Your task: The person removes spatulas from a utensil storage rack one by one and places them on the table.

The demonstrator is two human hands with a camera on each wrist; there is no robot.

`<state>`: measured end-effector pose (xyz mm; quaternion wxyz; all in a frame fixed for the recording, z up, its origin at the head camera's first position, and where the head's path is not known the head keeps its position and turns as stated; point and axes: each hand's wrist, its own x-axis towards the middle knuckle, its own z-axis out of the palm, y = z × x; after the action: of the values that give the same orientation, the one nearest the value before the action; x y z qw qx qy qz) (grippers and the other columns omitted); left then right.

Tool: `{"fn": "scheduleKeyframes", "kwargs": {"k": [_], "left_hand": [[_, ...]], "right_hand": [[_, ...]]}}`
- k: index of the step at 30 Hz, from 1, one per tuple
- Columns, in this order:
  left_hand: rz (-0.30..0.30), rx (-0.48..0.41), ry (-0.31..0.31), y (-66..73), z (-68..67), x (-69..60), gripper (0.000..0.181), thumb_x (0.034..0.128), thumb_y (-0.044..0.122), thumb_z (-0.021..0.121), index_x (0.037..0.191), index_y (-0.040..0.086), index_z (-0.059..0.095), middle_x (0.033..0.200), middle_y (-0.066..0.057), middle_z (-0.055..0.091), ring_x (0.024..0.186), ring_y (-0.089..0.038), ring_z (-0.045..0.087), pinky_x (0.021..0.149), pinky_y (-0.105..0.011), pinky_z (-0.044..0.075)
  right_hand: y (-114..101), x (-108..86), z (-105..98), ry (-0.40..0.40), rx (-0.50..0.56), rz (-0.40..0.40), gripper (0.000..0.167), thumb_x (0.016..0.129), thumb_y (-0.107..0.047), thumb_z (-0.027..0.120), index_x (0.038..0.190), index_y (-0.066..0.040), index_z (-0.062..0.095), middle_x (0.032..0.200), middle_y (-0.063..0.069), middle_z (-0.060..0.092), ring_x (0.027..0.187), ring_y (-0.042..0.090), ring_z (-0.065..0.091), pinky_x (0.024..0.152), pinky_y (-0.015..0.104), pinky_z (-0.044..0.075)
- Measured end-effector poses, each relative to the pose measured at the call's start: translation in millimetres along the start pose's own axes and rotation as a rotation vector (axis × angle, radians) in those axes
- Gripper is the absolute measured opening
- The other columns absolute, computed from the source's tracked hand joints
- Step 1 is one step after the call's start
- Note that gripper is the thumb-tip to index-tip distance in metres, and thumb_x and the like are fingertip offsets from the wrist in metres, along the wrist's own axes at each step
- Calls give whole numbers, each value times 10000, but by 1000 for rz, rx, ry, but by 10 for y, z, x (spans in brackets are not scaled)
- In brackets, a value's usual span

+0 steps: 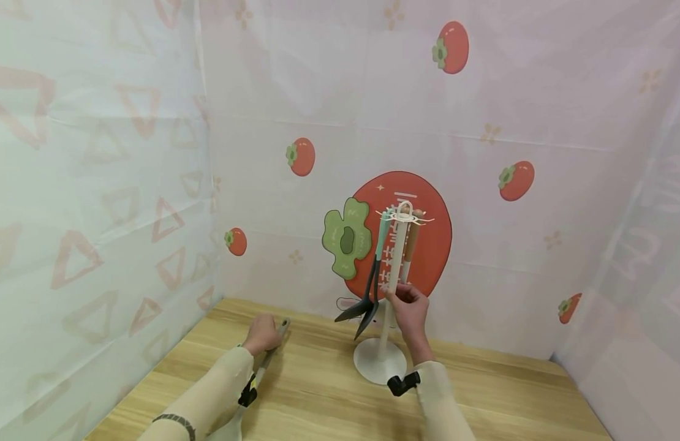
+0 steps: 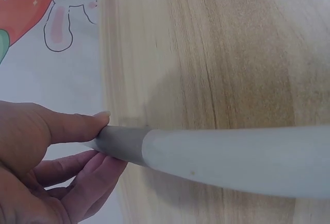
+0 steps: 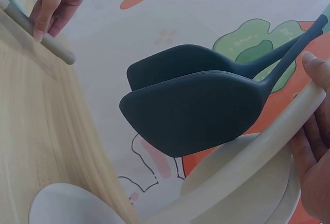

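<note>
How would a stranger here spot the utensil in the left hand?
Start at the wooden table, then find the white stand. To its left in the head view, the left hand grips a long utensil near its handle's grey end. That grey end, leading into a pale shaft, sets it apart from the mint-handled dark spatulas and brown-handled utensils hanging on the stand.
</note>
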<state>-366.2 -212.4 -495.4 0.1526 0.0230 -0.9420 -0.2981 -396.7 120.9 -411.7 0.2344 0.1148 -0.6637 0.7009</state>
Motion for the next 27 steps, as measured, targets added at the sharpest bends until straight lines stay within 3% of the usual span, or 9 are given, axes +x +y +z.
{"fn": "scheduleKeyframes", "kwargs": {"k": [6,15,21,27], "left_hand": [[-7,-32,-41,-59,59,27,463,594,-118,589,479,206,277,456,101,189,448,-75,184,423,-213,207],[-38,-74,-60,-137,171,5,563,564,-87,877,478,152,375,454,59,320,440,-107,328,432,-219,320],[-44,-73,-83,-157,186,0,575,575,-71,907,473,149,386,441,66,329,432,-105,343,435,-220,329],[-53,-32,-85,-139,177,6,474,584,-39,921,503,101,476,474,18,438,447,-133,422,449,-234,378]], "right_hand": [[5,-3,0,-4,23,0,238,842,-45,822,985,109,709,818,28,696,746,89,646,658,224,561],[14,1,1,2,29,-5,229,840,-35,821,983,107,712,789,-31,687,741,80,640,656,214,558],[14,-4,6,10,32,16,215,836,-25,821,963,102,703,781,-32,674,736,78,631,646,208,553],[26,12,5,10,46,19,208,837,-27,822,961,98,710,776,-35,687,736,79,646,647,213,558]]}}
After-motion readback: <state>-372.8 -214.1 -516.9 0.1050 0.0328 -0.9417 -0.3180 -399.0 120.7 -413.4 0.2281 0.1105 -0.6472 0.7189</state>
